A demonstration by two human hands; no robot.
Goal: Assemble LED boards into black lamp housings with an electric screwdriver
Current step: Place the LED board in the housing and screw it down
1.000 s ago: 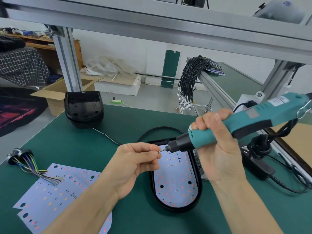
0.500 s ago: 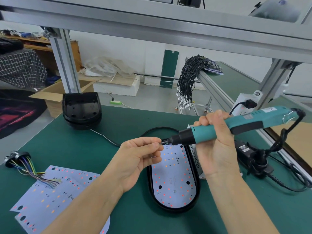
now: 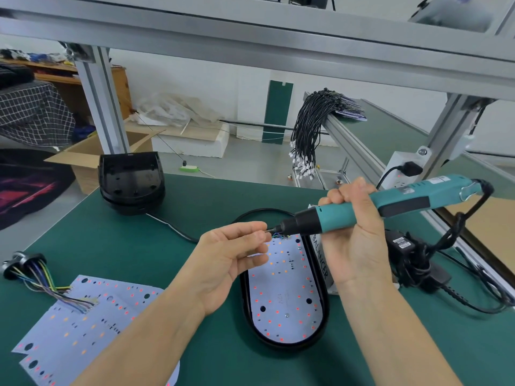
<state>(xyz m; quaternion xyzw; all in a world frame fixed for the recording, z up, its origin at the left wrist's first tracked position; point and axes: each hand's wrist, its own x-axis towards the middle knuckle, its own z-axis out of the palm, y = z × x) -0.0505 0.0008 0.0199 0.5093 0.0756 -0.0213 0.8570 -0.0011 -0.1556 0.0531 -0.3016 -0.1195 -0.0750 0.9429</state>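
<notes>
Now: right hand [image 3: 359,232] wrapped around teal electric screwdriver [image 3: 390,201], tip aimed left, held above far end of black lamp housing [image 3: 324,310]. Left hand [image 3: 228,260] with fingertips [image 3: 260,235] pinched at bit tip; whatever sits between them too small to tell. LED board [image 3: 281,299] seated inside housing, mid-bench on green mat [image 3: 111,240]. 2 spare boards [image 3: 83,330] at near left corner. Stacked housings [image 3: 131,185] by far left edge.

Bright, even, diffuse light fills the room, with only faint soft shadows under the hands on the green table [image 3: 117,246]. The white wall [image 3: 195,79] is slightly washed out. Wide-angle distortion bows the aluminium frame [image 3: 250,43] near the edges. Focus is soft throughout.
</notes>
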